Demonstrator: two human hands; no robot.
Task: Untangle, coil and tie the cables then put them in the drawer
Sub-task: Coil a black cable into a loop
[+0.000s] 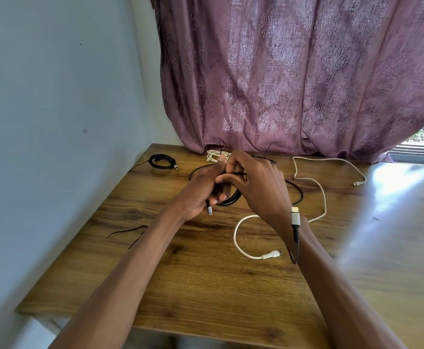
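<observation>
Black rubber-sheathed cable coil (231,197) held above wooden tabletop (205,285), gripped in left hand (203,190) fingers; right hand (253,182) fingers pinching strand at coil top. Coil's loop plane roughly upright, between both hands. Counted: tied bundles, three; loose white cable (316,187), one; spare black ties (127,233), two.

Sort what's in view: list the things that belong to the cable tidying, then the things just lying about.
Belongs to the job:
black cable held in both hands, left hand, right hand
loose white cable
tied black coil
tied white coil
loose black ties

Just there:
wooden table
purple curtain
</observation>
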